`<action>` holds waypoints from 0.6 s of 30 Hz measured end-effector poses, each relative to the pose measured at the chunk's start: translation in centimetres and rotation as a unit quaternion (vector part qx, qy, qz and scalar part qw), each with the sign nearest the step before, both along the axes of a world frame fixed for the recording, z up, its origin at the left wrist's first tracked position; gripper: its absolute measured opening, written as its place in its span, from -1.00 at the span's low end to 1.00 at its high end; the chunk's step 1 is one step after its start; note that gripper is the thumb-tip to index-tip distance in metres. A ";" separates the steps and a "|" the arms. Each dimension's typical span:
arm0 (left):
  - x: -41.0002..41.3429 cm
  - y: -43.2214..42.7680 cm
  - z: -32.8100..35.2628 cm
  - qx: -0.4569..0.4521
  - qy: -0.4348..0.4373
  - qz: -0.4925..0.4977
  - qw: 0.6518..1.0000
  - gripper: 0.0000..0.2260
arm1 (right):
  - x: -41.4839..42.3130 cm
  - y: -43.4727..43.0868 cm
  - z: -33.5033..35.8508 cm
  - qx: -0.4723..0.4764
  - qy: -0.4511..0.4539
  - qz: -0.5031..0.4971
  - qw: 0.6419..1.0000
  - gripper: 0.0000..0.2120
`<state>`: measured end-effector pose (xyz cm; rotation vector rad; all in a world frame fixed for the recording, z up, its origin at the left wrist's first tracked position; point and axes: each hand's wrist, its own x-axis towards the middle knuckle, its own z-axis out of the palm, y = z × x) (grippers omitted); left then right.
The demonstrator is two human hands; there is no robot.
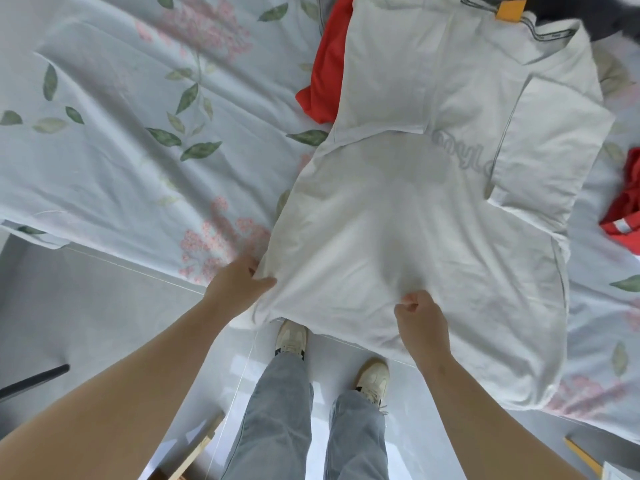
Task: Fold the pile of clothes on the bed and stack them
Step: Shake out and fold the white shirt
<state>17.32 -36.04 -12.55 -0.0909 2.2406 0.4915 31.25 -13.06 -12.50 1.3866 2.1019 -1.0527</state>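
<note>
A white T-shirt (415, 216) lies spread on the bed (121, 150), its collar end toward the far side and its hem hanging just past the near edge, above the person's pale sneakers (292, 337). Both sleeves look folded inward over the body, and grey lettering on the chest is partly covered by the folded fabric. The left hand (239, 282) pinches the hem at its left corner, thumb on top and fingers curled under the cloth. The right hand (420, 317) grips the hem further along, fingers curled round a small bunch of fabric. The two hands are apart, both clamped on the same bottom edge, which is lifted slightly off the bed. A red garment (325, 71) lies partly under the shirt's far left side, and another red piece (623, 209) sits at the right edge of the floral bedsheet. An orange tag (510, 8) shows at the collar.
</note>
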 end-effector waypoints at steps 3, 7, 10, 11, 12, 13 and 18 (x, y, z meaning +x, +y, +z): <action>-2.4 2.0 -0.3 0.049 0.033 0.023 0.998 -0.78 | -4.8 0.3 0.9 0.046 0.058 0.043 0.996 -0.82; -5.4 4.1 -1.5 0.080 0.019 0.038 0.996 -0.79 | -12.5 0.3 1.8 0.166 0.148 0.128 0.966 -0.81; -6.6 4.6 -2.3 0.107 -0.012 0.052 0.993 -0.79 | -18.6 0.1 2.1 0.243 0.227 0.186 0.924 -0.74; -6.8 4.6 -2.7 0.118 -0.021 0.066 0.991 -0.80 | -20.8 0.1 2.0 0.239 0.254 0.199 0.916 -0.73; -6.9 4.5 -3.0 0.126 -0.028 0.076 0.989 -0.81 | -22.9 0.0 1.6 0.223 0.265 0.202 0.916 -0.71; -6.9 4.4 -3.3 0.132 -0.032 0.082 0.987 -0.81 | -24.9 0.0 0.9 0.198 0.258 0.191 0.926 -0.67; -6.7 4.1 -4.4 0.146 -0.041 0.101 0.983 -0.86 | -31.0 0.0 -2.2 0.150 0.106 0.095 0.978 -0.29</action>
